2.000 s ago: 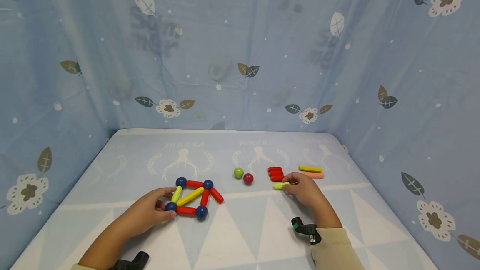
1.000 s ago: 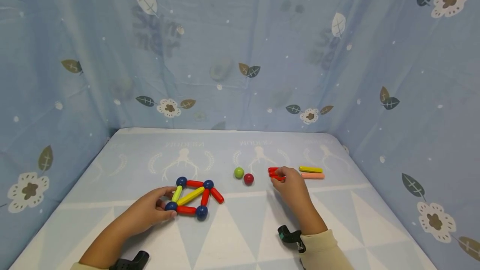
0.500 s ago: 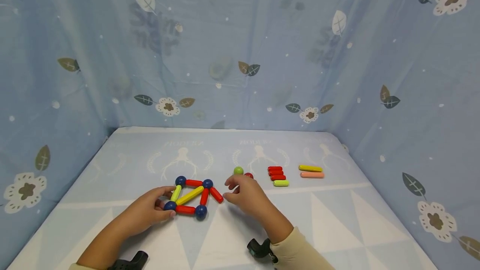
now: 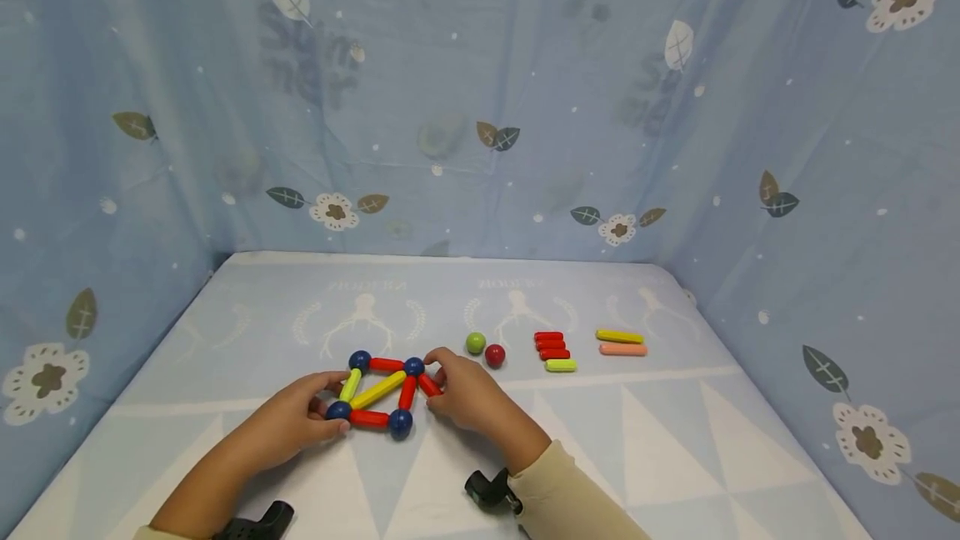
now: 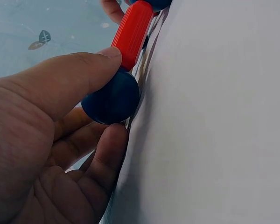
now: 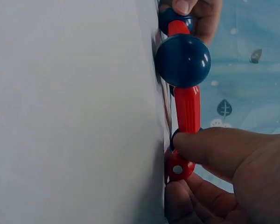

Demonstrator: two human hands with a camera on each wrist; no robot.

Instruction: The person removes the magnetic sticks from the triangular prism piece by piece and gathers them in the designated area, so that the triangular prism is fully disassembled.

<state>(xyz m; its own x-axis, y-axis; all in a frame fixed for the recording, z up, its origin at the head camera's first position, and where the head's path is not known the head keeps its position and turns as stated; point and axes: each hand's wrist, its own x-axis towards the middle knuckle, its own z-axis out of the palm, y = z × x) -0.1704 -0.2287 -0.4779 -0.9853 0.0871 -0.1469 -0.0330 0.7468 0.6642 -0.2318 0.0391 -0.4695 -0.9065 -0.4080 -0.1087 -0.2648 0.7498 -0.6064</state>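
Red loose rod (image 4: 430,384), lower centre, pinched by the right hand (image 4: 465,398); the left hand (image 4: 288,422) grips the corner ball (image 4: 339,411), steadying the frame (image 4: 378,392).

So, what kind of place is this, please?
Probably a small tabletop play or recording booth: a printed mat, flowered blue cloth walls on three sides, and toy sticks and balls that the left hand and right hand join.

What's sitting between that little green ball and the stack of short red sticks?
A red ball lies between the green ball and the red sticks; the head view shows it, apart from both.
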